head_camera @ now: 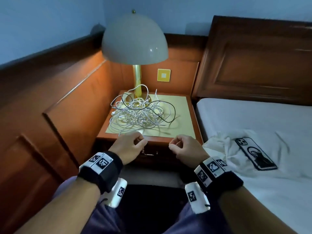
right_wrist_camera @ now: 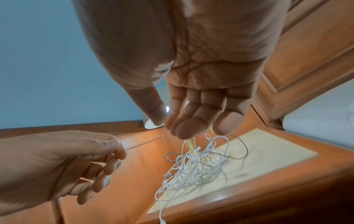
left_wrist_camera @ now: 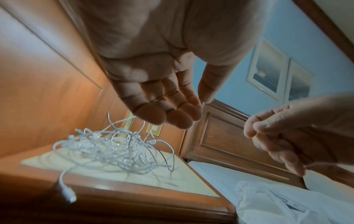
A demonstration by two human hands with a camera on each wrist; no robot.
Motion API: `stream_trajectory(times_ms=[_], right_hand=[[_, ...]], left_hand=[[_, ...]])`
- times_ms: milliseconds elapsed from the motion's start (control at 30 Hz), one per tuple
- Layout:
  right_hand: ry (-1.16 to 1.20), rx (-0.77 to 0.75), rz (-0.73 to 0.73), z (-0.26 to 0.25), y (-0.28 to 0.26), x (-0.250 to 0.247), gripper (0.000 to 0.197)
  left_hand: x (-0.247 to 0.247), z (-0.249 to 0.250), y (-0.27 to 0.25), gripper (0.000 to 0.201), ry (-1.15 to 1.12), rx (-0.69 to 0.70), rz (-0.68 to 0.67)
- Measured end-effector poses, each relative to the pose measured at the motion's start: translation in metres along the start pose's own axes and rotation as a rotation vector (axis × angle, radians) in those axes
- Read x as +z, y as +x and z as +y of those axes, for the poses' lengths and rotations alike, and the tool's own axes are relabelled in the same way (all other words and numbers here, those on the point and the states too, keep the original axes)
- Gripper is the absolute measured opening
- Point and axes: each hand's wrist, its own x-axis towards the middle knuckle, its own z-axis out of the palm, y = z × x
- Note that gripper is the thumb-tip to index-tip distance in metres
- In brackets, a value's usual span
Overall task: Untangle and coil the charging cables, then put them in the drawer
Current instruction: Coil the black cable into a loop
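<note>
Charging cables, thin white ones with one dark strand looped through, lie in a loose knotted heap (head_camera: 138, 112) on the pale yellow top of the reddish wooden bedside table (head_camera: 182, 119), crowded against the brass foot of a white dome-shaded lamp (head_camera: 135, 39). The heap sits straight ahead of both hands and slightly to the left, so the left hand (head_camera: 130, 146) is the nearer one; the right hand (head_camera: 184, 148) hovers level with it just short of the table's front edge. Both hands hang with fingers loosely curled, apart from each other and holding nothing. One white plug end (left_wrist_camera: 69, 195) trails over the front edge, below the left hand, which looks like the easiest start. The drawer (head_camera: 150, 153) beneath the tabletop appears closed. A phone in a printed case (head_camera: 255, 153) rests on white cloth on the bed.
</note>
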Motion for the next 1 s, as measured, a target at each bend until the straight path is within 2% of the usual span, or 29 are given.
stream_trajectory(times_ms=[267,433,600,767,867,933,1000], right_hand=[[-0.03,0.008,0.036,0.005,0.026,0.001,0.008],[-0.002,0.043,0.039,0.018,0.084,0.013,0.006],[0.104,0.139,-0.024,0.036,0.143,0.019,0.007],[0.311,0.229,0.106,0.034,0.209,0.014,0.007],[0.363,0.267,0.115,0.033,0.239,0.036,0.009],[0.304,0.279,0.069,0.037,0.244,0.052,0.019],[0.173,0.265,0.003,0.04,0.253,0.067,0.035]], left_hand=[[-0.001,-0.002,0.027,0.021,0.071,-0.023,0.019],[0.006,-0.031,0.079,0.018,0.032,-0.096,0.066],[0.022,-0.061,0.135,0.011,-0.086,-0.154,0.125],[0.035,-0.085,0.173,0.005,-0.274,-0.217,0.268],[0.028,-0.101,0.192,0.007,-0.214,-0.174,0.446],[0.023,-0.107,0.198,0.012,-0.193,-0.19,0.566],[0.021,-0.116,0.207,0.025,-0.192,-0.221,0.585]])
